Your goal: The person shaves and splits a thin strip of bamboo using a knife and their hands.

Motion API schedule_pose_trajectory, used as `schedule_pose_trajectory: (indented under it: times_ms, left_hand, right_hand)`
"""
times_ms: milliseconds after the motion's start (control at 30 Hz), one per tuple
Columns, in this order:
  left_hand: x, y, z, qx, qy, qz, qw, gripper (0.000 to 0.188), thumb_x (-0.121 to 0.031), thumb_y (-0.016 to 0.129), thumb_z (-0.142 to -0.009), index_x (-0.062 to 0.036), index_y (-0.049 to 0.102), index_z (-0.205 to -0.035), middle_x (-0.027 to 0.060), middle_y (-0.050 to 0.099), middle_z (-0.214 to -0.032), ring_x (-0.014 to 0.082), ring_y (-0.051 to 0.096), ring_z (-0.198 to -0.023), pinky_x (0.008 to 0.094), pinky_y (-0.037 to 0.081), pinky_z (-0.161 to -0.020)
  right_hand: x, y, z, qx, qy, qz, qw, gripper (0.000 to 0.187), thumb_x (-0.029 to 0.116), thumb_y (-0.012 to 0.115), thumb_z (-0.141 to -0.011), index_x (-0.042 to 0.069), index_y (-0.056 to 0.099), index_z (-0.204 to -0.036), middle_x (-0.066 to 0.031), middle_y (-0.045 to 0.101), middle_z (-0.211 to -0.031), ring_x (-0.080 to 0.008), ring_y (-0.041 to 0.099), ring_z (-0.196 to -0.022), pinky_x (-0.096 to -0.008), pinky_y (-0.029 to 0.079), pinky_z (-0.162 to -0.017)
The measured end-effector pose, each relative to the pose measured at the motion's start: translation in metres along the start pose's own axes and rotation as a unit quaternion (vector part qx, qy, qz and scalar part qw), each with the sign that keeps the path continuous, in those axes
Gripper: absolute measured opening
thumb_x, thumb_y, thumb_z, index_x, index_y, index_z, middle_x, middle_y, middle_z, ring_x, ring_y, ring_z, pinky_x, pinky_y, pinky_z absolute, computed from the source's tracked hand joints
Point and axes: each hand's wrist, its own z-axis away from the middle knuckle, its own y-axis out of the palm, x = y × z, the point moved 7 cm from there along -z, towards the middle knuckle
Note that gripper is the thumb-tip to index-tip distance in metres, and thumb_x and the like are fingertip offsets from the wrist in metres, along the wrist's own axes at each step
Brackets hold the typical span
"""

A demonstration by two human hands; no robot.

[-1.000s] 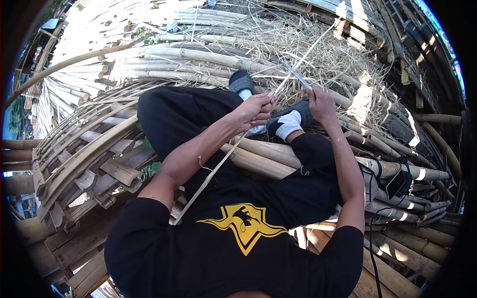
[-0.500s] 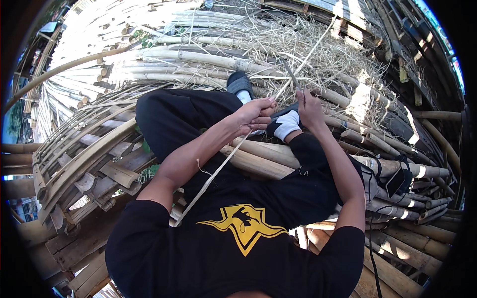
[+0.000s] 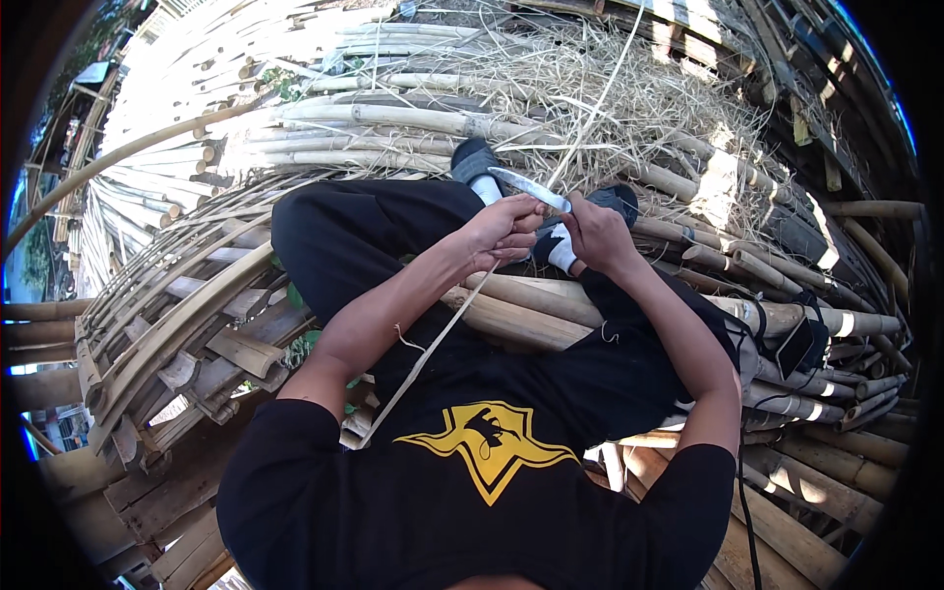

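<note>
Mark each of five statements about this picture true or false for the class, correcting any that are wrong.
1. The right hand holds a knife. True.
2. The left hand is empty. False: it grips a thin pale strip.
3. The shirt bears a yellow emblem. True.
4. The socks are bright red. False: they are mostly white.
5. Straw-like litter lies on the ground beyond the hands. True.
</note>
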Motion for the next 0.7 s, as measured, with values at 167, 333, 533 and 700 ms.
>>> schedule_pose_trajectory:
  times_ms: [167,333,533,700]
  left_hand:
    - [0.011,0.001,0.005,0.007,-0.024,0.009,1.0,0.022,-0.025,0.032,-0.102,-0.0103,0.042,-0.089,-0.0065,0.026,-0.049,0.0032,0.02,-0.03,0.018,0.018,-0.025]
    - [0.007,0.0,-0.005,0.015,-0.018,-0.007,1.0,0.023,-0.027,0.032,-0.102,-0.0098,0.043,-0.09,-0.0066,0.027,-0.05,0.0029,0.019,-0.031,0.0177,0.018,-0.025]
    - [-0.002,0.005,-0.002,0.032,-0.003,-0.006,0.999,0.024,-0.028,0.032,-0.102,-0.0101,0.044,-0.091,-0.0066,0.027,-0.05,0.0024,0.02,-0.031,0.017,0.018,-0.026]
    - [0.008,0.009,0.002,0.019,-0.037,-0.026,0.999,0.022,-0.028,0.035,-0.102,-0.0102,0.042,-0.09,-0.0064,0.027,-0.05,0.0022,0.02,-0.031,0.0171,0.017,-0.026]
  right_hand:
    - [-0.134,-0.048,-0.006,-0.089,0.353,0.112,0.925,0.038,0.034,0.037,-0.097,-0.001,0.049,-0.088,-0.025,0.061,-0.072,-0.0444,0.061,-0.074,-0.0528,0.046,-0.062]
    - [-0.101,-0.088,-0.006,-0.161,0.275,0.034,0.947,0.038,0.033,0.038,-0.098,0.0,0.05,-0.086,-0.0245,0.057,-0.063,-0.0438,0.058,-0.063,-0.0521,0.042,-0.054]
    - [-0.006,-0.04,-0.006,-0.028,0.059,0.002,0.998,0.027,0.026,0.042,-0.096,0.001,0.046,-0.088,-0.0223,0.055,-0.061,-0.0432,0.056,-0.061,-0.051,0.041,-0.054]
    - [-0.024,-0.024,-0.002,0.004,0.019,0.011,1.0,0.026,0.026,0.045,-0.095,0.001,0.044,-0.089,-0.022,0.057,-0.066,-0.0434,0.057,-0.064,-0.0504,0.043,-0.055]
